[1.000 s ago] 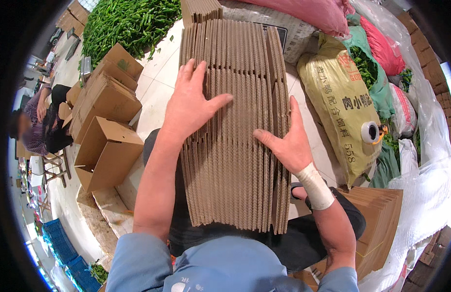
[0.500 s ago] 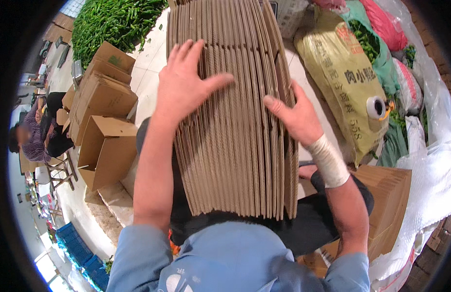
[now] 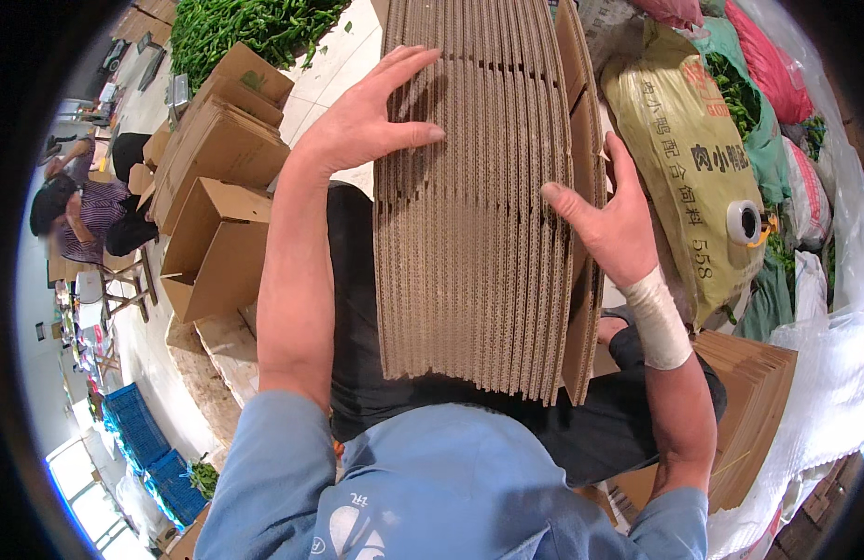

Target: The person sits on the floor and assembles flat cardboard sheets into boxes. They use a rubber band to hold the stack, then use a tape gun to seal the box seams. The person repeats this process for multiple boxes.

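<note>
Cardboard stack (image 3: 469, 280) sits front and center, between both hands — flat sheets on edge, near end over the lap (image 3: 357, 299). Rightmost sheet (image 3: 581, 308) stands off from the rest, gap visible.

Left hand (image 3: 362, 117): fingers spread, thumb apart, tips over the stack's left part. Not clenched; can't tell if the tips touch. Right hand (image 3: 619, 224): at the right side, thumb over the sheet edges, fingers outside the rightmost sheet. Spans that end — can't tell if it's actually gripping. White wrap (image 3: 661, 322) on the right wrist.

Around it: yellow sack (image 3: 670, 159) to the right, white roll (image 3: 736, 222) on it. Folded cartons (image 3: 754, 392) lower right. Left side: open box (image 3: 231, 261), more cartons (image 3: 222, 149) just behind, green peppers (image 3: 250, 33) on the floor beyond. Seated person (image 3: 101, 224) far left, blue crates (image 3: 138, 425) lower left.
</note>
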`<state>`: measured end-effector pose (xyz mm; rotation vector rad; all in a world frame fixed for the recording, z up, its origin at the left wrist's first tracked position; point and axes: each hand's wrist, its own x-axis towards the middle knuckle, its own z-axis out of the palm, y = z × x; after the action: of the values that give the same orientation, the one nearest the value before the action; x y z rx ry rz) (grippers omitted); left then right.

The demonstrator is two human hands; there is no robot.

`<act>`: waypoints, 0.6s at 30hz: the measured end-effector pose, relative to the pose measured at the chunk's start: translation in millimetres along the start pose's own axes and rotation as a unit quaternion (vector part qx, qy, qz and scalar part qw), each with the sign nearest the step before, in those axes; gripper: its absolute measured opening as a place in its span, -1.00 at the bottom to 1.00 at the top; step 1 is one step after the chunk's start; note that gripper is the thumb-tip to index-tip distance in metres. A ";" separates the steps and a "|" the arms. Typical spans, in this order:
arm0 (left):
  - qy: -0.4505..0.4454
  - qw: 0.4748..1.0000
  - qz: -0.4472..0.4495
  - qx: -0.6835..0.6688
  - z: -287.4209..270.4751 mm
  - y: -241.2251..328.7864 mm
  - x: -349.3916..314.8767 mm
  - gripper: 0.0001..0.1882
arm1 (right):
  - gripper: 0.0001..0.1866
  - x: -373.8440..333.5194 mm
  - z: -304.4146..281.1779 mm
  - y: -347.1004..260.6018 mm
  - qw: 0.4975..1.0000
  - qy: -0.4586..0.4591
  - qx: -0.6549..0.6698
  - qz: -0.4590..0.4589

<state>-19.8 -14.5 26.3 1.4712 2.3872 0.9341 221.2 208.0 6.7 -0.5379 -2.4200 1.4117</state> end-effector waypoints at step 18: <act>0.038 0.999 0.001 0.035 40.9 14.8 27.1 0.00 | 0.08 -0.6 38.1 -31.7 0.935 0.030 -0.331 -0.125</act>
<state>-3.4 30.3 7.5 1.4873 2.4983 0.9314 200.1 164.1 16.2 -0.3769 -2.7619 0.4463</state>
